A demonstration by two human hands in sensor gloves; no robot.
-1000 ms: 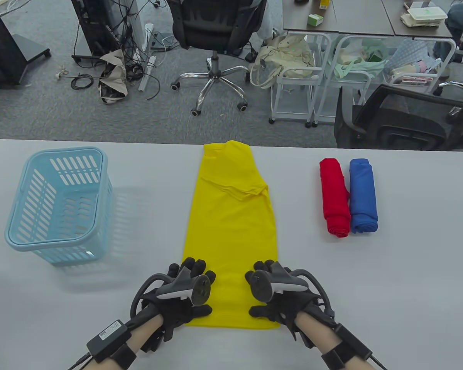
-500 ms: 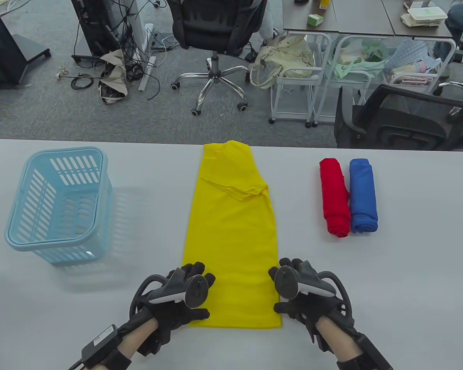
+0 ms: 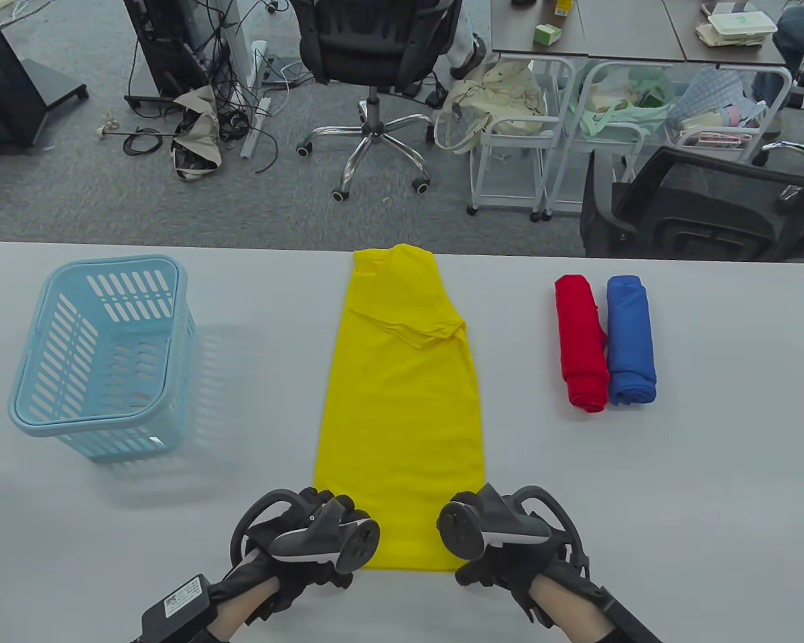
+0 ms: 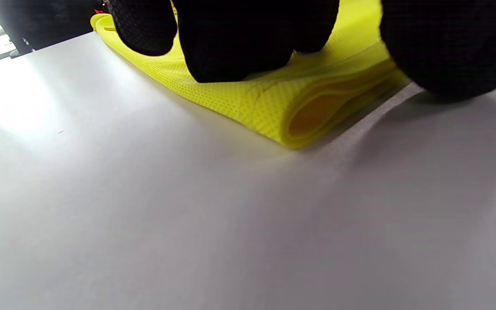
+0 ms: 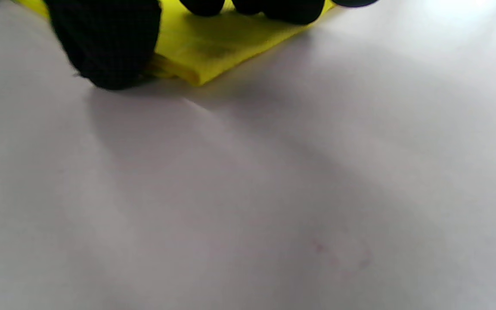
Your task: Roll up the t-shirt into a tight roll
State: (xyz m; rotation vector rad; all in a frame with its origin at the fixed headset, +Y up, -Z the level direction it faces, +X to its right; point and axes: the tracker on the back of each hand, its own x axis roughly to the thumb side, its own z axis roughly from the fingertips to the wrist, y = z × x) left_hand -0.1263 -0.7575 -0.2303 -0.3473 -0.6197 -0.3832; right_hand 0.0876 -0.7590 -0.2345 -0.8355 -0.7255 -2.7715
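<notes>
A yellow t-shirt (image 3: 402, 375), folded into a long strip, lies flat down the middle of the table with its collar at the far edge. My left hand (image 3: 325, 512) is at the near left hem corner and my right hand (image 3: 465, 512) at the near right one. In the left wrist view the fingers (image 4: 230, 43) sit on top of the layered hem (image 4: 299, 120) and the thumb (image 4: 446, 43) is at its edge. In the right wrist view the thumb (image 5: 106, 43) and fingertips (image 5: 291, 8) bracket the yellow corner (image 5: 205, 51) the same way.
A light blue basket (image 3: 100, 425) stands at the left of the table. A red roll (image 3: 581, 341) and a blue roll (image 3: 631, 338) lie side by side at the right. Office chairs and carts stand beyond the far edge.
Both hands have slid back toward the near edge, from flat on the cloth to the hem corners. The right hand first swung out to the right, then came in.
</notes>
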